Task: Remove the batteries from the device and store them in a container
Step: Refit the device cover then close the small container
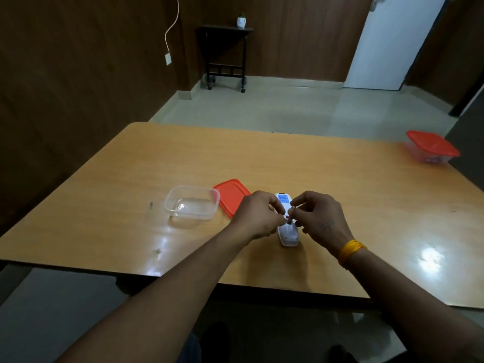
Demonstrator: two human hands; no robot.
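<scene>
A white remote control [287, 233] lies on the wooden table [340, 184], its back facing up with a blue label at the far end. My left hand [258, 214] pinches its left side. My right hand [318, 218] has its fingertips closed on a small battery [292, 208] at the remote's middle. The battery is mostly hidden by my fingers. An open clear plastic container [192, 202] stands to the left of my hands. Its orange lid [230, 196] lies flat beside it.
A second clear container with an orange lid on it [432, 148] stands at the table's far right edge. A small dark object [151, 205] lies left of the open container. Beyond the table are a tiled floor, a black side table and a white door.
</scene>
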